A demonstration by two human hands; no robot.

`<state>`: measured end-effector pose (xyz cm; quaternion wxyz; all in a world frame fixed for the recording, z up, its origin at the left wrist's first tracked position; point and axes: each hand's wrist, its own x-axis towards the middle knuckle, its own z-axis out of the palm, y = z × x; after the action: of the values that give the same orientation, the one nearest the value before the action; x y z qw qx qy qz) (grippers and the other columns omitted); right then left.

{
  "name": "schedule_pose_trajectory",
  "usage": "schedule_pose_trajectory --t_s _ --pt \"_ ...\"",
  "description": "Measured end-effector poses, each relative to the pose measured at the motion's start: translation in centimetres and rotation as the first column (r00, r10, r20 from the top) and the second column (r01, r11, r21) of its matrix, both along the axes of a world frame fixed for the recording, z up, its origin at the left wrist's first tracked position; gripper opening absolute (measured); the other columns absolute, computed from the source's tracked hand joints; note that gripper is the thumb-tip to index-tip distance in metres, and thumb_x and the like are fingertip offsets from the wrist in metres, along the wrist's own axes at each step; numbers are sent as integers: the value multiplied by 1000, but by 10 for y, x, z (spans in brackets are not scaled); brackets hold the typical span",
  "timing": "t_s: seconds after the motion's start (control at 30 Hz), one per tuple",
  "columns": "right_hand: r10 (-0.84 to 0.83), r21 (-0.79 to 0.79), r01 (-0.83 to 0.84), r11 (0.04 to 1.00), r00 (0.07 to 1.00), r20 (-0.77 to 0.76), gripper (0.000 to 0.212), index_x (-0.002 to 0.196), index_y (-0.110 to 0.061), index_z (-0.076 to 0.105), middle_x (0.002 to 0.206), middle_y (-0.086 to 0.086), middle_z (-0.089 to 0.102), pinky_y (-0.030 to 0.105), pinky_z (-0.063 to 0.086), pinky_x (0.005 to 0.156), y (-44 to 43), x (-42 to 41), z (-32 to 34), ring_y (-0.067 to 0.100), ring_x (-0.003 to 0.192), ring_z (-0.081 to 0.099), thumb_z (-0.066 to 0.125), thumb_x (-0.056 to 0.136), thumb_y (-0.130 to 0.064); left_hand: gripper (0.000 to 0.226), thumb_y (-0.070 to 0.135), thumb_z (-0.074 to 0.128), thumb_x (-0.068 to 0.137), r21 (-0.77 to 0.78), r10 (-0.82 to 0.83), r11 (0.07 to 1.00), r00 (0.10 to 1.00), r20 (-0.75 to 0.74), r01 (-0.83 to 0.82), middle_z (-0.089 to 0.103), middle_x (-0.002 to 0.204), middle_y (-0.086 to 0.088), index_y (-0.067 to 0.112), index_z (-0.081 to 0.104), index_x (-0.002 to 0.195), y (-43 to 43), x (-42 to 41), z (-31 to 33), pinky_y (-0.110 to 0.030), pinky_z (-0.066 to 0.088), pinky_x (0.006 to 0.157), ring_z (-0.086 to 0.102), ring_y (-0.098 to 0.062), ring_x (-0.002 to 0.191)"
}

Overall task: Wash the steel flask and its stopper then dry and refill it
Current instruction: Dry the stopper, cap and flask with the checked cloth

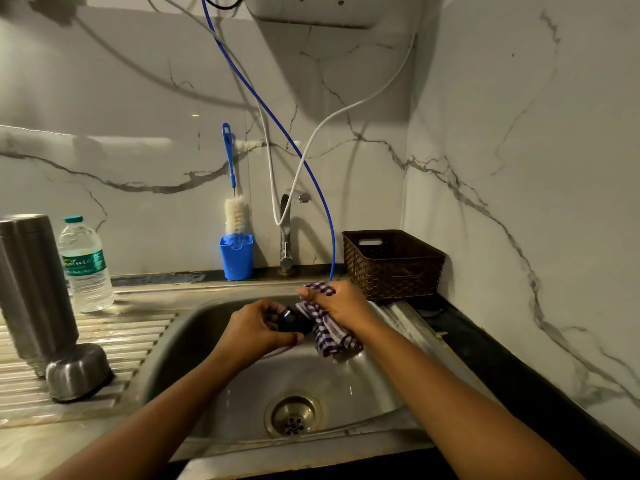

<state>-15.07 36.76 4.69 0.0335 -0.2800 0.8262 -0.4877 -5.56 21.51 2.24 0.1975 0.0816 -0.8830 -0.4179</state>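
Note:
Over the steel sink, my left hand grips the black stopper. My right hand holds a purple-and-white checked cloth bunched against the stopper; the cloth's end hangs below the hand. The tall steel flask stands upright on the ribbed drainboard at the far left, apart from both hands. A steel cup lid lies upside down just in front of the flask.
A plastic water bottle stands behind the flask. A blue holder with a bottle brush sits by the tap. A brown basket is at the sink's back right corner. Blue and white tubes hang down above the hands.

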Motion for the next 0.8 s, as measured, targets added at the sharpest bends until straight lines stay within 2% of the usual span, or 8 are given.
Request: schedule_pose_trajectory --t_s 0.07,0.17,0.3,0.37,0.57,0.63,0.7,0.8 --pt "-17 -86 13 996 999 -49 41 105 -14 63 90 -4 64 25 50 79 6 -2 4 14 88 63 70 78 -45 43 23 82 65 255 -25 967 999 38 15 71 92 -3 14 62 102 -7 -1 -1 -24 57 71 70 -14 80" --pt "-18 -183 10 983 999 -45 43 117 -14 60 100 -4 64 17 46 74 7 0 6 9 90 59 67 83 -39 58 25 80 55 453 -64 890 997 39 40 72 97 -9 9 62 108 -15 -1 0 -33 58 76 71 -22 85" --pt "183 -111 -182 977 983 -2 43 123 -19 56 103 -6 63 12 45 69 -5 16 -4 5 90 58 66 84 -33 45 14 80 65 407 -89 911 994 56 59 73 94 -8 9 62 105 -11 3 -3 -26 56 70 72 -18 81" --pt "159 -80 -169 982 980 -122 44 123 -18 57 107 -4 64 11 46 73 -8 19 -5 3 91 56 70 82 -29 41 15 80 68 407 -102 911 993 61 68 74 90 -7 9 63 104 -7 3 -5 -26 56 69 72 -18 79" --pt "75 31 -68 997 879 -471 33 109 -20 59 102 0 67 31 51 83 -15 16 -10 14 95 61 70 82 -34 36 24 79 70 427 -147 899 985 89 95 74 90 -4 14 68 103 -3 2 -8 -27 56 73 71 -17 85" --pt "30 -79 -63 995 931 -364 33 110 -21 58 100 -4 65 27 50 82 -13 15 -8 10 93 59 69 82 -35 34 22 77 70 484 -160 871 982 105 90 74 93 -6 14 69 102 -5 1 -7 -27 54 75 69 -22 92" --pt "-31 -260 -3 965 991 -129 37 113 -17 58 102 -5 64 26 48 84 -7 8 -5 10 95 59 68 83 -35 34 21 73 71 562 -152 823 985 75 85 72 100 -11 14 67 103 -7 2 -7 -28 52 75 65 -25 96" --pt "-103 -292 117 949 993 63 45 122 -13 56 117 4 63 31 49 89 -1 -6 -8 19 106 60 63 86 -39 44 14 69 69 692 -135 713 991 -22 113 68 107 -12 13 60 112 -9 3 -6 -29 49 73 63 -25 100"
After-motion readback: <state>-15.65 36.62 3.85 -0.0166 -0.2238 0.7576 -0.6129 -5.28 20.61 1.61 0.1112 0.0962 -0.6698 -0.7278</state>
